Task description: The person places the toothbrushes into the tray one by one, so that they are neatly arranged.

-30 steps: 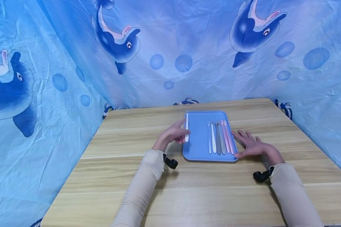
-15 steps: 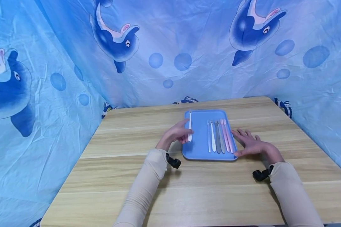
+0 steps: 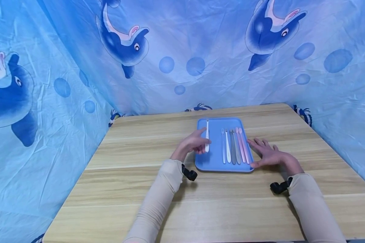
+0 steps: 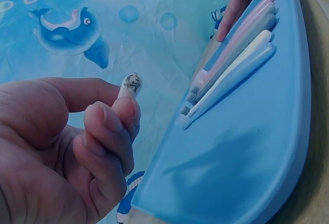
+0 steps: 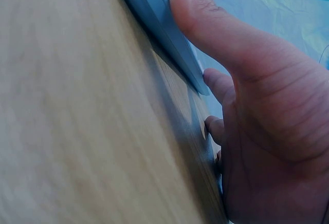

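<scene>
My left hand (image 3: 194, 141) pinches a white toothbrush (image 3: 207, 134) between thumb and fingers, above the left side of the blue tray (image 3: 211, 163). Its head points away from me. In the left wrist view the dark-marked handle end (image 4: 131, 84) pokes out past the fingertips. On the tray's right half lie a light blue toothbrush (image 3: 223, 150), another white toothbrush (image 3: 228, 150), grey toothbrushes (image 3: 233, 150) and pink toothbrushes (image 3: 242, 148), side by side. Fingers spread, my right hand (image 3: 270, 157) rests at the tray's right edge, its thumb near the front corner.
The tray sits on a wooden table (image 3: 134, 189). Behind the table hangs a blue curtain (image 3: 219, 40) with dolphins printed on it. A black wrist camera (image 3: 190, 172) is strapped to the left wrist and another black camera (image 3: 280, 187) to the right.
My left hand has carried the white toothbrush rightward, from the tray's left rim to a little inside it. The right hand stays at the tray's edge.
</scene>
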Motion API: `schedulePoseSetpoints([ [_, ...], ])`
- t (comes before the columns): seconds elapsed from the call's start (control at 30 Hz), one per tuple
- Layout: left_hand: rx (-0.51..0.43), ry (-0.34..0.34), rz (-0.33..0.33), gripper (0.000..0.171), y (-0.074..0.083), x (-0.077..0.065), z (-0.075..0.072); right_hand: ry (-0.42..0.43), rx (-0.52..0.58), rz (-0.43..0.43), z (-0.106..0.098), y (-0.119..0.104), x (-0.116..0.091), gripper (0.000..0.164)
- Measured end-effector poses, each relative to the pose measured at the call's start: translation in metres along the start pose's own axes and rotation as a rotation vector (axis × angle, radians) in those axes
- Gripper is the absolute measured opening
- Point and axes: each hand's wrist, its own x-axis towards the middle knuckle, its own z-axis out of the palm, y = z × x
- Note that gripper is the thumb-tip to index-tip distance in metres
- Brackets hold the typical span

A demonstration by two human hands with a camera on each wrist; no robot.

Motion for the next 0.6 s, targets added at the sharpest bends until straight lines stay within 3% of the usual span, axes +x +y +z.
schedulePoseSetpoints([
  [0.6, 0.004, -0.001, -0.015, 0.087, 0.001, 0.006, 0.012, 0.005, 0.0, 0.0, 0.0, 0.0, 0.001, 0.116],
])
